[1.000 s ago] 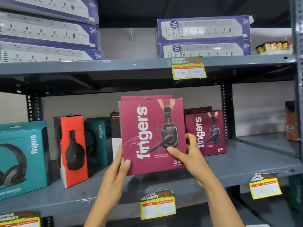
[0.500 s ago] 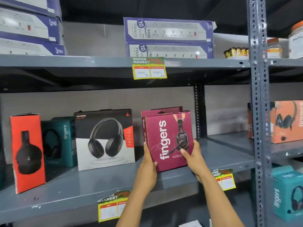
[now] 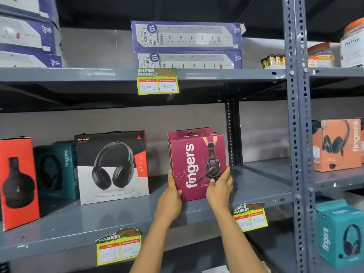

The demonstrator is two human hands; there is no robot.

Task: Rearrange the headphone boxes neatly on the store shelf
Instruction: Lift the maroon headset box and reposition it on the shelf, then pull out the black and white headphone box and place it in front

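Now two hands (image 3: 195, 194) grip one maroon box (image 3: 194, 160).

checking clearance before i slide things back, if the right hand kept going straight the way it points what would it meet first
The right hand points up and inward, already against the maroon fingers box. Past it, probably the upright post, though depth is unclear.

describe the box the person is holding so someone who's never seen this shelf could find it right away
On the grey metal middle shelf, look near the perforated rear upright, right of the black and white headphone box. The maroon cardboard box stands there, held by the left hand and the right hand. It is the only maroon one, with "fingers" running up its front in white.
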